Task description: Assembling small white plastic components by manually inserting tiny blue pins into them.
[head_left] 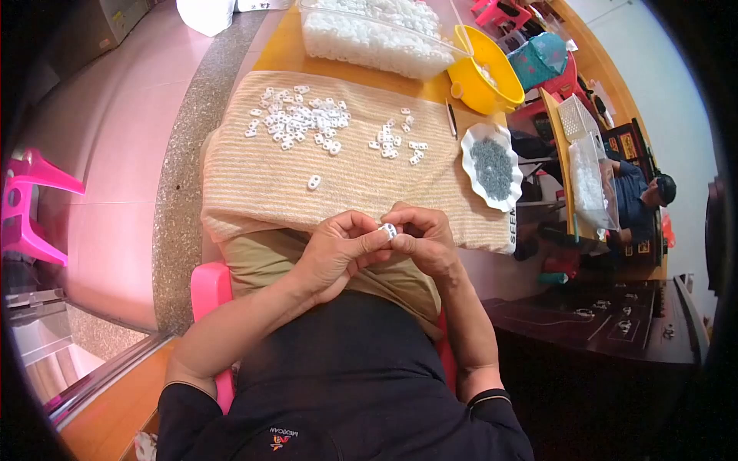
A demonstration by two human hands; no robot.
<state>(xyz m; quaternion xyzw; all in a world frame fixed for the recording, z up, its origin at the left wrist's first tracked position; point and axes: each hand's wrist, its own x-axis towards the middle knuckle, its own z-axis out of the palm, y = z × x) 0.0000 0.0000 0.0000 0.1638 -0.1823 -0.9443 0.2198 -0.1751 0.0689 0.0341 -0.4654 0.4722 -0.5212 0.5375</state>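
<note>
My left hand (338, 250) and my right hand (423, 238) meet in front of my lap, both pinching one small white plastic piece (389, 230) between the fingertips. Just beyond them lies a beige striped towel (254, 177) spread over the table. Several small white plastic pieces (301, 119) are scattered on its far left part, a smaller group of white pieces (396, 142) sits further right, and one single white piece (314, 182) lies alone nearer to me.
A white scalloped dish (470, 154) of small grey bits sits at the towel's right edge. Beyond are a clear tub (369, 50) of white pieces and a yellow bowl (473, 88). Pink stools (23, 215) stand left. Another person (638, 200) sits at right.
</note>
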